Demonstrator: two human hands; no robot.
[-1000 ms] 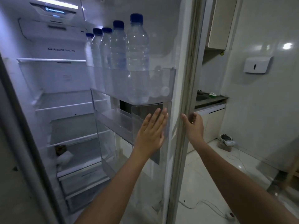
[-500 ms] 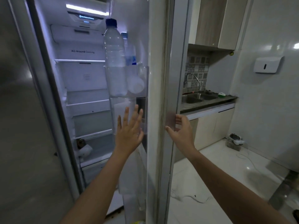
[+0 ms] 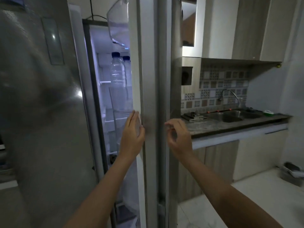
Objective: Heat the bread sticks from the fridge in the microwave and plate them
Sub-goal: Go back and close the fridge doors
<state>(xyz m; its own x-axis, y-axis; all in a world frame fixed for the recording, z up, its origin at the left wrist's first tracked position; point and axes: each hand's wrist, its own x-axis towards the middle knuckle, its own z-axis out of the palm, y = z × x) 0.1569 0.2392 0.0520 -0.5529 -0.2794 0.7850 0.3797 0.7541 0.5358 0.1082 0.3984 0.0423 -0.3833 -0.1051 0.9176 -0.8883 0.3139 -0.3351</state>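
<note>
The left hand (image 3: 133, 134) was laid flat, fingers straight and together, against the inner edge of the fridge door (image 3: 148, 63), which was seen edge-on and nearly closed. The right hand (image 3: 178, 137) was held just beside the door's outer face, its fingers loosely curled with nothing grasped; whether the door was touched could not be told. Only a narrow lit gap of the interior was left in view between this door and the steel left-hand door (image 3: 41, 112). That gap was largely filled by blue-capped water bottles (image 3: 117, 71) standing in a clear door shelf (image 3: 121, 111), with a second clear bin (image 3: 118, 22) seen above. The bread sticks could not be made out, the inner shelves being screened by the door and the bottles. To the right, a dark countertop (image 3: 230, 125) with a steel sink (image 3: 233, 116), a curved tap (image 3: 228, 94) and a green item (image 3: 269, 112) was seen beneath a patterned tile wall (image 3: 222, 83) and wooden cupboards (image 3: 246, 27). A small grey bin (image 3: 292, 173) was set on the pale floor.
</note>
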